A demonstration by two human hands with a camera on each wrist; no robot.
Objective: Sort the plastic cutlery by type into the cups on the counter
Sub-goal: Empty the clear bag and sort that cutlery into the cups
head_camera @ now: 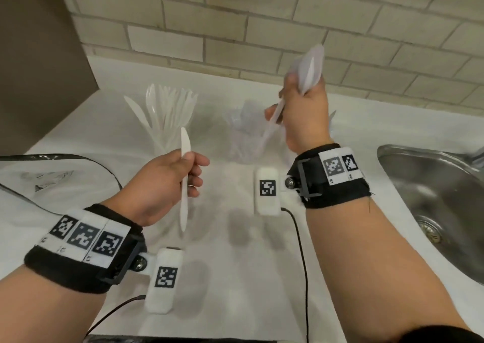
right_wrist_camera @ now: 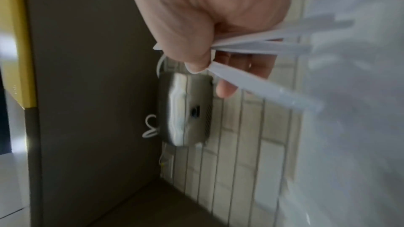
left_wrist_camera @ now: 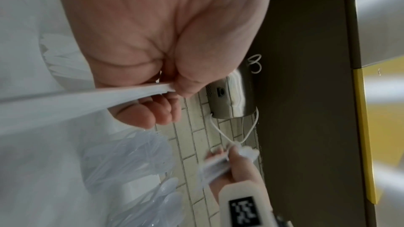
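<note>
My left hand (head_camera: 189, 175) grips a white plastic knife (head_camera: 185, 143) upright over the counter, blade up; in the left wrist view the knife (left_wrist_camera: 83, 99) is pinched between thumb and fingers. My right hand (head_camera: 296, 101), raised higher near the wall, grips a bundle of cutlery (head_camera: 311, 65) whose heads point up; the handles (right_wrist_camera: 262, 44) fan out from the fist, and one piece (right_wrist_camera: 262, 87) is pinched by the thumb. A clear cup with white cutlery (head_camera: 167, 117) stands at back left. A second clear cup (head_camera: 243, 133) holds translucent pieces, partly hidden by my right hand.
A steel sink (head_camera: 432, 198) is set into the counter at the right. A plastic bag (head_camera: 39, 180) and a black cable (head_camera: 104, 167) lie at the left. A brown cabinet side (head_camera: 39, 67) bounds the left, with a tiled wall (head_camera: 235, 28) behind. A metal wall device (left_wrist_camera: 231, 92) hangs above.
</note>
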